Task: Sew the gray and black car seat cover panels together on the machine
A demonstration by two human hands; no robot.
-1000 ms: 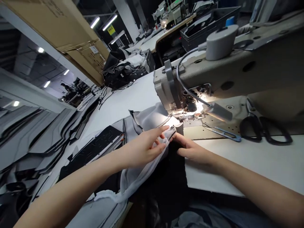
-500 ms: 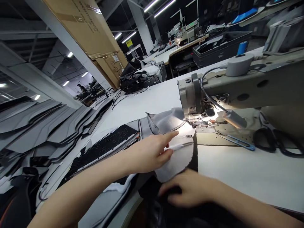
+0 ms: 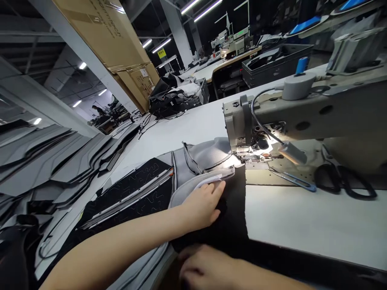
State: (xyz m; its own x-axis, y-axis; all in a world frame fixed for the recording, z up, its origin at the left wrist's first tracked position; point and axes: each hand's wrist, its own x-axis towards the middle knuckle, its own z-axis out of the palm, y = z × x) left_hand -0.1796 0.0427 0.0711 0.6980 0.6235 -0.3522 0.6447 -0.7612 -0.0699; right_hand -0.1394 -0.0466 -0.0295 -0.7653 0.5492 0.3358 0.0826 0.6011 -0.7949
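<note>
My left hand (image 3: 203, 206) lies flat with its fingers stretched out, pressing on the folded edge of a grey mesh fabric piece (image 3: 208, 154) where it meets a black fabric (image 3: 234, 201). Both fabrics run under the lit presser foot (image 3: 250, 155) of a beige sewing machine (image 3: 302, 112). At the table's front edge, low in the view, my right hand (image 3: 205, 270) is curled on the hanging part of the black fabric; its fingertips are partly hidden.
Black scissors (image 3: 344, 180) and blue thread snips (image 3: 294, 182) lie on the machine bed at the right. A black quilted panel (image 3: 136, 193) lies left of my arm, with stacks of grey cut pieces (image 3: 60, 161) beyond. Cardboard boxes (image 3: 115, 36) and a dark fabric pile (image 3: 175, 96) stand farther back.
My right hand has dropped from beside the needle to below the table edge with the black fabric. My left hand went from pinching the white edge to lying flat on the fabric.
</note>
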